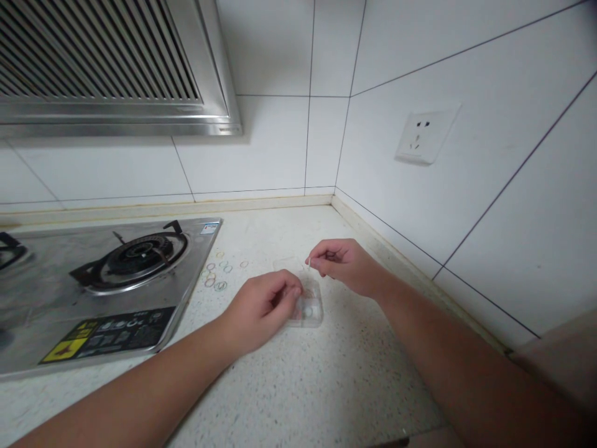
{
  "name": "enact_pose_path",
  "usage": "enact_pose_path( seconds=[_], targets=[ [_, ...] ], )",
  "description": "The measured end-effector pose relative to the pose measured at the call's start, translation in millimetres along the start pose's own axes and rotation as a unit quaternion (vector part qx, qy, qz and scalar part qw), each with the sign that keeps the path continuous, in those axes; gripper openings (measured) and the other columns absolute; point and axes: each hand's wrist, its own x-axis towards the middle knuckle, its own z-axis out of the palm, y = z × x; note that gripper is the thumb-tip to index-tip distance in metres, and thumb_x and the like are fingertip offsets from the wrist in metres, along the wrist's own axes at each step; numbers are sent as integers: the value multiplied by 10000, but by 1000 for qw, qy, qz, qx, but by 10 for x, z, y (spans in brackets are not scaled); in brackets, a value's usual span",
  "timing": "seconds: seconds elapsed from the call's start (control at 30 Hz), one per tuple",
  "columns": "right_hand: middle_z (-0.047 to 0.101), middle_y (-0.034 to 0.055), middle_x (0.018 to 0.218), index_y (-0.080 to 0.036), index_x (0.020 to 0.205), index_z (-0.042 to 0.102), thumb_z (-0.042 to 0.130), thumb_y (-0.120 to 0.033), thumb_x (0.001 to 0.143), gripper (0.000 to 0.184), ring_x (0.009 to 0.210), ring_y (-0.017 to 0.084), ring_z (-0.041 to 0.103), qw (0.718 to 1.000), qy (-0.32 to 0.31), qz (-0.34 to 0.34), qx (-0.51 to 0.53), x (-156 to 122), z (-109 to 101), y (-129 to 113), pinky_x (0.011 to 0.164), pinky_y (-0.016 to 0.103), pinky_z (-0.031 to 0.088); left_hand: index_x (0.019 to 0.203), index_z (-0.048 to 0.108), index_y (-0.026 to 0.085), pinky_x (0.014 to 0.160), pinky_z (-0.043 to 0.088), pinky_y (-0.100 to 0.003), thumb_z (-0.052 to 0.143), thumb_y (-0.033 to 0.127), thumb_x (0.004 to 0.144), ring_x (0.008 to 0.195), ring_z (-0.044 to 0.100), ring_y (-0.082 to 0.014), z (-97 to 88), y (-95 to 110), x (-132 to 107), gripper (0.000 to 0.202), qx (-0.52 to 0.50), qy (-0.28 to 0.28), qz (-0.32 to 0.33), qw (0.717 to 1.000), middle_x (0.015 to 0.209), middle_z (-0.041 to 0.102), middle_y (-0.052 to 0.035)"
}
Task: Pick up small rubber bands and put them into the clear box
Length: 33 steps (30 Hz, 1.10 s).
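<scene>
A clear plastic box (311,317) with its lid open lies on the speckled counter. My left hand (261,308) rests over its left side, thumb and fingers pinched together; what they hold, if anything, is hidden. Just above the box's right side, my right hand (347,266) is closed in a pinch on a small, thin whitish piece (308,264), too small to name. Inside the box are some small coloured items, partly covered by my left hand. Several thin coloured rubber bands (211,278) lie loose on the counter to the left of the box.
A steel gas hob (181,295) with black burners takes up the left of the counter. Overhead at the left hangs a range hood (214,112). White tiled walls meet in the corner behind, and a power socket (424,135) is on the right wall.
</scene>
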Motion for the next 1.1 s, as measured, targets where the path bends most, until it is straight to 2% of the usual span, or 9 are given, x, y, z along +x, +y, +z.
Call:
enact_pose_path(
  seconds=[0.07,0.13,0.23,0.47,0.67,0.9,1.1],
  targets=[
    [563,-7,622,-104,904,701,696,-439,798,351,558,11,458,1000,1,2,-2,3,-2,1,501,137,335,905,610,172,673,404,-255,484,235,965,696,547,-127,-4,-6,-23,153,55,-23,38,998,768,630,-10],
    [556,-10,612,-100,910,703,700,-442,795,361,545,7,438,1000,-2,3,1,6,0,1,500,138,332,900,614,172,679,406,-258,491,224,957,706,556,-130,1,-11,-36,145,75,-24,47,996,778,638,-15],
    [568,-4,630,-95,907,703,711,-439,786,365,560,9,445,1000,-6,-1,5,7,4,0,514,139,343,928,620,173,671,412,-258,477,262,981,694,559,-132,16,-5,-31,176,48,-7,17,999,766,637,-12],
    [671,49,788,-105,906,724,710,-426,791,341,699,43,555,999,-32,-17,-17,-8,16,7,636,161,431,935,631,154,699,435,-249,414,369,1033,729,562,-128,60,32,4,321,-85,28,-42,995,782,611,-13],
    [684,53,806,-113,903,737,726,-441,774,353,717,50,576,998,-61,-15,-32,-11,18,20,645,160,440,915,621,157,693,457,-271,500,438,996,700,590,-145,113,39,-21,317,-151,25,-78,985,748,624,-15],
    [657,30,753,-110,879,723,735,-429,764,339,669,31,537,996,-85,-3,-31,-19,4,-3,605,141,409,896,599,166,602,434,-239,590,458,943,638,555,-126,165,-27,0,296,-149,59,-108,981,688,574,11],
    [635,16,739,-108,862,699,735,-390,772,298,659,24,523,996,-87,-1,-25,-24,1,14,599,136,403,873,604,160,610,428,-233,575,445,948,653,561,-121,170,-12,4,296,-142,76,-116,980,699,570,11]
  ],
)
